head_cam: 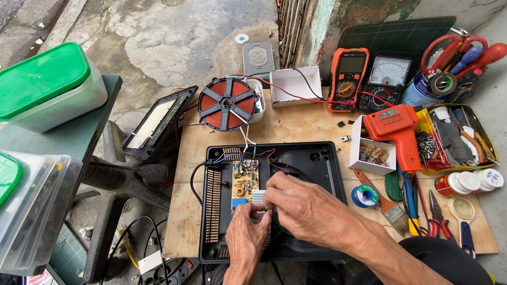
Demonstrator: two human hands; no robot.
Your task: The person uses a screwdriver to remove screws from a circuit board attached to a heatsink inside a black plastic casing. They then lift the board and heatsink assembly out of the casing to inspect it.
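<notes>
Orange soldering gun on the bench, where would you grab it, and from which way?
Take the orange soldering gun by its long handle, the part that runs toward the person. Come from above: it lies flat across the white parts box and yellow tray, so the handle is bare on top. Its thick body is harder to wrap a hand around.

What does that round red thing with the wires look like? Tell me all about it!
The coil is a flat round disc wound in red-orange rings, with black spokes running from a small hub to a black rim. It looks like copper wire on a plastic frame. It stands tilted at the back of the wooden board, leaning by a white part. White wires run from it down to the circuit board in the black case. Neither of the hands touches it.
</notes>
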